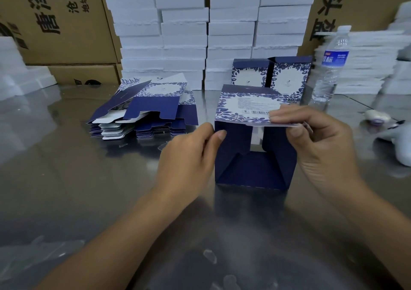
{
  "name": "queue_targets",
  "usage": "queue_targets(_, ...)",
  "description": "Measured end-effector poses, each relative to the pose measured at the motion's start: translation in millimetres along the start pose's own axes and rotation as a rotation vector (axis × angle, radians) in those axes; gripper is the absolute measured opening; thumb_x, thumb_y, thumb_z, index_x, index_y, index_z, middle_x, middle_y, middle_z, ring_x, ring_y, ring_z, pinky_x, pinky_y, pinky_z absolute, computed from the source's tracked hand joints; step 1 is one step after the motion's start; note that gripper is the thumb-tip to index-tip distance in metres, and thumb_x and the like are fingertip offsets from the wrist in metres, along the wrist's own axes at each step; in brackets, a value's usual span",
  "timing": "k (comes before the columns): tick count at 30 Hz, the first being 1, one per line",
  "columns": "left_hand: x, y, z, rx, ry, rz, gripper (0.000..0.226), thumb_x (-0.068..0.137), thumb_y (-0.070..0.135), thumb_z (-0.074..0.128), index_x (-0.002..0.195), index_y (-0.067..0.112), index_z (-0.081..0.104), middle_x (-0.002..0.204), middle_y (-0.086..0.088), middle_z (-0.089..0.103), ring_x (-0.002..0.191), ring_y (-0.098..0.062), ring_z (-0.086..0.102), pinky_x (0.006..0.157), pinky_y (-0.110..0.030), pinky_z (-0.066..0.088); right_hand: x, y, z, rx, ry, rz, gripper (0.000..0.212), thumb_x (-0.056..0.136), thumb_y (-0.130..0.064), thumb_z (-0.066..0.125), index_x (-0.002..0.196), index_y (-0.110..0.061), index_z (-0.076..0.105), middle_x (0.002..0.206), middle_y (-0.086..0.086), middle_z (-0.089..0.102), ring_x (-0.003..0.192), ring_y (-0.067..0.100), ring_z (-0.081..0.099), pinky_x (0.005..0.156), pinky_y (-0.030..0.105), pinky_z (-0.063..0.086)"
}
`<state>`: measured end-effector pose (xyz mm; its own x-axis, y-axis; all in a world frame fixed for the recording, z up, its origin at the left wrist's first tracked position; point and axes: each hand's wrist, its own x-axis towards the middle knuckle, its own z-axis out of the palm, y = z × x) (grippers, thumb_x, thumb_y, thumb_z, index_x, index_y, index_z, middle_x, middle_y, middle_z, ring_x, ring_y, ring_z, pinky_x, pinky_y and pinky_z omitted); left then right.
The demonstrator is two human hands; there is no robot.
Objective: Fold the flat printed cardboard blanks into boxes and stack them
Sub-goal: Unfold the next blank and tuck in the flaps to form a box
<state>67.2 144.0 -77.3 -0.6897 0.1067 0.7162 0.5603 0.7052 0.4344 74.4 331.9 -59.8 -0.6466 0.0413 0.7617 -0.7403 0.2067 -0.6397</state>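
Two hands on one half-folded blue box (255,163), set mid steel table (66,167), open end toward camera. Left hand (189,154) pinching upper left edge; right hand (318,138) pinching printed flap. Flat blanks (144,111) piled to the left; folded boxes (289,78) just behind, beside water bottle (331,67).

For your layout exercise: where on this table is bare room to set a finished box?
Bare table left of the left hand, in front of the blanks; a narrow strip between blanks and held box. Crowded at right: folded boxes, bottle, white objects.
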Motion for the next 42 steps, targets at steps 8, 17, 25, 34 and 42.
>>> queue_targets(8, 3, -5, 0, 0.037, -0.004, 0.002, 0.035, 0.094, 0.037, 0.039, 0.067, 0.014, 0.038, 0.045, 0.004, 0.028, 0.050, -0.023, 0.028, 0.050, -0.032, 0.021, -2, -8, 4, -0.128, -0.002, -0.065, 0.041, 0.075, -0.069, 0.052, 0.083, -0.030, 0.062, 0.089, -0.008, 0.064, 0.094, 0.026, 0.060, 0.084, 0.032, 0.045)
queue_targets(17, 0, -11, 6, 0.065, -0.145, -0.063, 0.040, 0.091, 0.047, 0.042, 0.063, 0.020, 0.033, 0.049, 0.003, 0.040, 0.054, -0.023, 0.044, 0.049, -0.034, 0.028, 0, -6, 1, -0.126, -0.021, -0.032, 0.039, 0.076, -0.068, 0.051, 0.085, -0.031, 0.062, 0.092, -0.010, 0.065, 0.097, 0.021, 0.061, 0.087, 0.027, 0.045)
queue_targets(25, 2, -14, 4, 0.114, -0.176, -0.036, 0.048, 0.091, 0.044, 0.046, 0.053, 0.024, 0.025, 0.041, 0.004, 0.027, 0.042, -0.011, 0.030, 0.043, -0.029, 0.017, 0, -6, 1, -0.133, -0.033, -0.035, 0.041, 0.076, -0.069, 0.050, 0.085, -0.030, 0.062, 0.093, -0.008, 0.065, 0.097, 0.022, 0.060, 0.088, 0.028, 0.045)
queue_targets(34, 1, -20, 7, 0.103, -0.353, -0.100, 0.043, 0.089, 0.051, 0.046, 0.067, 0.014, 0.048, 0.059, -0.001, 0.053, 0.064, -0.026, 0.053, 0.059, -0.037, 0.040, 0, -6, 0, -0.141, -0.042, -0.024, 0.042, 0.076, -0.070, 0.050, 0.085, -0.031, 0.062, 0.093, -0.010, 0.065, 0.098, 0.021, 0.060, 0.089, 0.029, 0.045)
queue_targets(42, 2, -21, 7, 0.121, -0.408, -0.085, 0.042, 0.092, 0.048, 0.045, 0.067, 0.014, 0.048, 0.058, -0.001, 0.051, 0.064, -0.027, 0.051, 0.058, -0.037, 0.039, 1, -7, 0, -0.148, -0.049, -0.024, 0.042, 0.076, -0.069, 0.049, 0.085, -0.030, 0.062, 0.093, -0.010, 0.065, 0.097, 0.018, 0.060, 0.088, 0.028, 0.045)
